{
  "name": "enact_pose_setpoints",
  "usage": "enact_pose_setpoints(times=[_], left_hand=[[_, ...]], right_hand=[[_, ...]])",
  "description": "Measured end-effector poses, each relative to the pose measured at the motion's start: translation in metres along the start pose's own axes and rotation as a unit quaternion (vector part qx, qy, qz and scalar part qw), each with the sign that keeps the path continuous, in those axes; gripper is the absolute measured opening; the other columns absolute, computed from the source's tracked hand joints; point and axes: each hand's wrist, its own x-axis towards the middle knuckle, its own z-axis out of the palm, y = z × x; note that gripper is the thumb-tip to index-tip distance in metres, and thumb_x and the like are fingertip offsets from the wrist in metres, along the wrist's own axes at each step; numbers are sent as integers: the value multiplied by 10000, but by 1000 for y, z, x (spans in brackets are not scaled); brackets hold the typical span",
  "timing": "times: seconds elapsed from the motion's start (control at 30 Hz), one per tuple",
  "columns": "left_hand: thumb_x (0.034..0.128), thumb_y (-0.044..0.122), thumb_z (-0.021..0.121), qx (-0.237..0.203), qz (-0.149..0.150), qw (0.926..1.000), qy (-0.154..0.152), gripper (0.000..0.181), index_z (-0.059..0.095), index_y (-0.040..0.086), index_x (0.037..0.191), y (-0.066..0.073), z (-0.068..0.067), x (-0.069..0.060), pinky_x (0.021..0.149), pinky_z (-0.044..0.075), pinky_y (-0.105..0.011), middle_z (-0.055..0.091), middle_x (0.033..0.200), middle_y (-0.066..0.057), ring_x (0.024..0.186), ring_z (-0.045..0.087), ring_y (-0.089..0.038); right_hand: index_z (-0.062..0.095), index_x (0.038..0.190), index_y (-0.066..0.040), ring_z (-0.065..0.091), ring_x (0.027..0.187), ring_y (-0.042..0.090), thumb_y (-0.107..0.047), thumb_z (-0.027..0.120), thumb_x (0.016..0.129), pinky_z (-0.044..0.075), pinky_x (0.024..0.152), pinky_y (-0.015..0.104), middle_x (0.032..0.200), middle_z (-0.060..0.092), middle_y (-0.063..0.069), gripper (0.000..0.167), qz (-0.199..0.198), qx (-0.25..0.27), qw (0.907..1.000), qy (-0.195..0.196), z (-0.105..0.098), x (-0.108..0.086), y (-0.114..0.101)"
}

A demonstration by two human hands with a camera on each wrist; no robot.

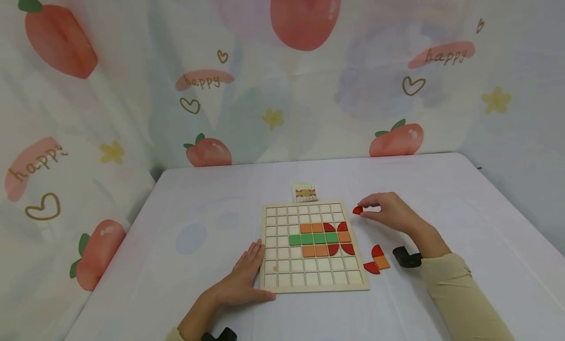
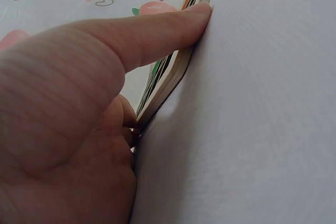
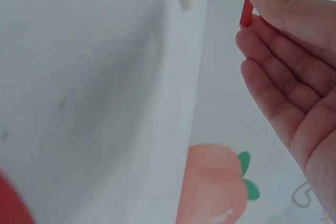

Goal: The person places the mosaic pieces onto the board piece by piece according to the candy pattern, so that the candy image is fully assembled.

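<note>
A wooden grid board (image 1: 318, 289) lies on the table, with orange and green squares (image 1: 314, 239) and red quarter-circle pieces (image 1: 347, 249) in its cells. My left hand (image 1: 242, 282) rests at the board's near left corner, fingers along the left side and thumb on the near edge; the left wrist view shows the thumb (image 2: 157, 35) touching the rim. Beyond the board's right side, my right hand (image 1: 390, 214) pinches a red quarter-circle piece (image 1: 357, 210) above the table. Edge-on, that piece (image 3: 247, 11) shows between thumb and fingers in the right wrist view.
Two loose red quarter-circles (image 1: 372, 268) and an orange square (image 1: 382, 262) lie right of the board. A small pattern card (image 1: 305, 193) stands behind its far edge. Printed cloth (image 1: 309, 95) hangs behind the table. A black device (image 1: 406, 257) is at the right wrist.
</note>
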Motion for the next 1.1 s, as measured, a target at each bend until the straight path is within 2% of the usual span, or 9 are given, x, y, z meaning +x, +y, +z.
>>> enact_pose_setpoints(times=[0.23, 0.47, 0.9, 1.1], left_hand=[[724, 587, 665, -5, -27, 10000, 30, 1120, 38, 39, 1473, -2, -2, -1, 1086, 18, -433, -59, 1529, -76, 1375, -102, -197], [716, 580, 678, -93, -72, 9999, 25, 1129, 43, 33, 1472, -2, -1, -3, 1084, 20, -445, -48, 1529, -85, 1376, -97, -203], [714, 583, 676, -86, -94, 9999, 35, 1129, 47, 32, 1472, 0, 0, -3, 1084, 22, -449, -47, 1529, -83, 1376, -96, -205], [716, 580, 678, -101, -59, 9999, 11, 1125, 53, 28, 1471, 2, 0, -2, 1083, 26, -455, -46, 1530, -82, 1377, -94, -207]], right_hand=[[681, 1034, 1, 603, 933, 269, -43, 729, 770, 480, 806, 470, 974, 671, 75, 272, -622, 57, 9980, -30, 6, 11, -25], [688, 1006, -20, 600, 932, 261, -40, 731, 767, 479, 806, 468, 967, 670, 62, 244, -994, 84, 9949, -134, 17, 20, -45], [688, 1015, -38, 580, 980, 255, -63, 715, 791, 464, 851, 429, 989, 661, 45, 228, -989, 254, 9926, -657, 33, 31, -68], [694, 996, -28, 589, 974, 260, -52, 706, 796, 474, 837, 410, 982, 665, 53, 201, -1227, 176, 9899, -694, 43, 37, -78]])
